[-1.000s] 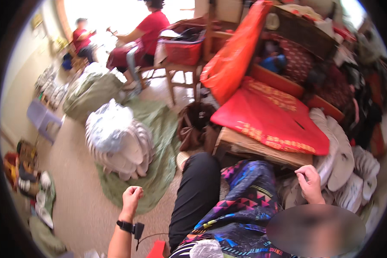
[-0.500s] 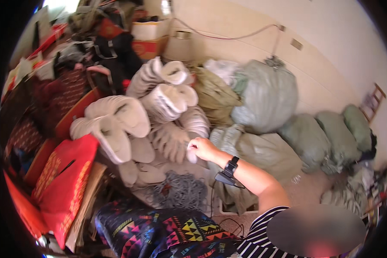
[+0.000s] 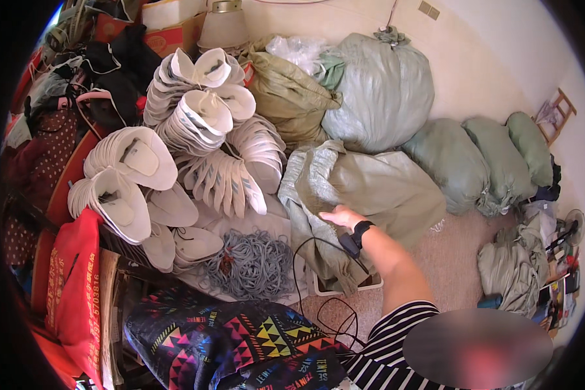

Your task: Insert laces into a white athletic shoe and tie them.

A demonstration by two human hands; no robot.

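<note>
Our right hand (image 3: 343,217) has moved from beside the shoe pieces (image 3: 240,188) to the sack (image 3: 387,185), contents hidden, stretching left-to-right; we cannot tell either hand's grip.

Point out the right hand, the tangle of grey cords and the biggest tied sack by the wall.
Right hand (image 3: 345,218): head view, on the back of the hand.
Tangle of grey cords (image 3: 250,266): head view, middle of the heap.
Biggest tied sack (image 3: 387,94): head view, middle of its bulging side.
</note>
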